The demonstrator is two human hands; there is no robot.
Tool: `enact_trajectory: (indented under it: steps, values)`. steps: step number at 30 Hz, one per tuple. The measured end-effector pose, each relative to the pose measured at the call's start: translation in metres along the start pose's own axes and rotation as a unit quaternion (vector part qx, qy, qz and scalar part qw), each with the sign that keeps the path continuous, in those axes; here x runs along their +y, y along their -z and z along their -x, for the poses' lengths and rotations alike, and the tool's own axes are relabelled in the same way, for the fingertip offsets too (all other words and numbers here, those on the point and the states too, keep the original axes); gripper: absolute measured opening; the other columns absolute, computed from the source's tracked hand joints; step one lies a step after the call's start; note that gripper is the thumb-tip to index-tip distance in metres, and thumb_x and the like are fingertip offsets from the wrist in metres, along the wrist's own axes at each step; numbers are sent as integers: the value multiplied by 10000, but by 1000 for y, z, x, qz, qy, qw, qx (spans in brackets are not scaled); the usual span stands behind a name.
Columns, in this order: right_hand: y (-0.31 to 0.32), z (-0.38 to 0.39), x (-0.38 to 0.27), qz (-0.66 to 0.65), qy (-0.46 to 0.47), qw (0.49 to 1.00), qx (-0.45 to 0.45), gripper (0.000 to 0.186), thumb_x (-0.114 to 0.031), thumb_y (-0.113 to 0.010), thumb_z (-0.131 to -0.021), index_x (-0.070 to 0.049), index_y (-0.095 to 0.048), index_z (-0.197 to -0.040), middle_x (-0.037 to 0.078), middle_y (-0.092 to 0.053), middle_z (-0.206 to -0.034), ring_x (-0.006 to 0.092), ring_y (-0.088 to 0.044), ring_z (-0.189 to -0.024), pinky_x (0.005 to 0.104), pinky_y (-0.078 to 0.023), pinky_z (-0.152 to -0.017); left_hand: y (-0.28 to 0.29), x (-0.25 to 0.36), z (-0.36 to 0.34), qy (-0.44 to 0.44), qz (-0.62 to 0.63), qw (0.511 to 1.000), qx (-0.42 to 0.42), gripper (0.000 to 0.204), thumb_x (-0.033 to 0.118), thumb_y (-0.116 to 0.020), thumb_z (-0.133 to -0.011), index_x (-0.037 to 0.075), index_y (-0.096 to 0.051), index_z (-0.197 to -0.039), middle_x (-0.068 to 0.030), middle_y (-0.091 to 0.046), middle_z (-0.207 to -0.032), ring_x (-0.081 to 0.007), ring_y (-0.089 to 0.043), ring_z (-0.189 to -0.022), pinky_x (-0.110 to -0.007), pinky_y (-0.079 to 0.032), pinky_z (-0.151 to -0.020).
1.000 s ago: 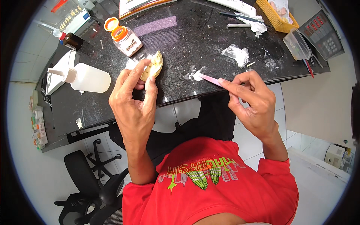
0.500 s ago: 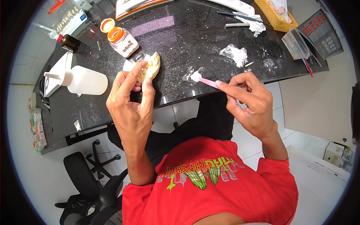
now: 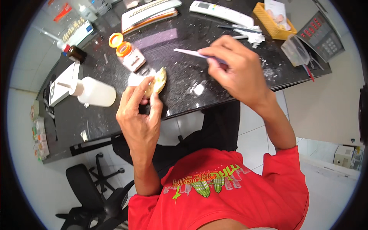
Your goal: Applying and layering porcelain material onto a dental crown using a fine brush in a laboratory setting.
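My left hand [image 3: 138, 117] grips a pale yellow dental cast [image 3: 159, 81] near the front edge of the black worktop [image 3: 180, 99]. My right hand [image 3: 234, 69] is closed on a narrow pale-pink-to-lilac spatula [image 3: 185, 51], raised up and to the right of the cast, its blade pointing left. Below the blade a small white mound [image 3: 198, 89] lies on the counter. A jar of pinkish powder [image 3: 131, 58] stands open above the cast, beside its orange lid [image 3: 115, 39]. A white squeeze bottle [image 3: 97, 92] stands to the left of my left hand.
Around the back are a brown bottle [image 3: 77, 54], trays [image 3: 147, 13], a white remote [image 3: 220, 12], crumpled tissue [image 3: 256, 37], a yellow basket [image 3: 274, 27], a clear container [image 3: 294, 51] and a keypad device [image 3: 318, 34]. A black chair [image 3: 78, 184] is at lower left.
My right hand has lifted the spatula off the white mound and moved it upward and slightly left. My left hand still holds the cast, now a little lower in the picture.
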State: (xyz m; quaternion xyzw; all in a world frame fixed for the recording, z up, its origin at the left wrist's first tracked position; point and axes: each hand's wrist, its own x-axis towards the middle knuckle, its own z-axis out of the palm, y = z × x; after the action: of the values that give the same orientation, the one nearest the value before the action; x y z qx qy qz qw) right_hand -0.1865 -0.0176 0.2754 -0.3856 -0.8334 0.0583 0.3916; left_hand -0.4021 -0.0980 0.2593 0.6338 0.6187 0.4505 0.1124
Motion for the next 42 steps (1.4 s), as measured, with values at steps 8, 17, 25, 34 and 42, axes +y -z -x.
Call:
enact_trajectory:
  steps: [8,17,25,34,42]
  values:
    - [-13,-10,-18,8,69,997,23,275,-143,-679,-794,-2,-652,-1029,135,-635,-933,254,-615,-853,350,-522,-717,1,-3,4,20,116,993,28,314,-46,-598,-798,15,-653,-1101,-41,-561,-861,-89,-489,-686,-227,-431,-626]
    - [19,-22,19,48,19,998,21,153,-80,-596,-835,16,-663,-934,159,-646,-870,303,-648,-746,384,-522,-716,1,6,-6,-3,191,981,17,284,-30,-579,-859,-59,-606,-1140,-44,-549,-936,-75,-493,-761,-197,-408,-687]
    - [87,-35,123,199,-19,970,-136,106,-69,-590,-830,-33,-677,-877,128,-659,-848,311,-641,-801,405,-502,-746,8,-1,-9,-14,1,1000,-4,335,-52,-594,-762,1,-657,-1087,-81,-561,-819,-145,-535,-676,-257,-443,-625]
    - [87,-45,118,301,22,918,-257,109,-71,-599,-775,-5,-641,-851,129,-623,-877,316,-620,-862,433,-485,-751,7,-4,-1,-51,-79,995,12,433,-69,-639,-659,46,-651,-1076,-104,-531,-813,-241,-547,-716,-337,-453,-638]
    - [133,-98,126,194,11,975,-110,112,-120,-610,-817,-24,-575,-863,97,-580,-791,231,-601,-710,330,-490,-657,4,-3,-3,-37,-103,994,6,446,-62,-659,-629,28,-643,-1066,-132,-581,-873,-282,-563,-793,-367,-463,-722]
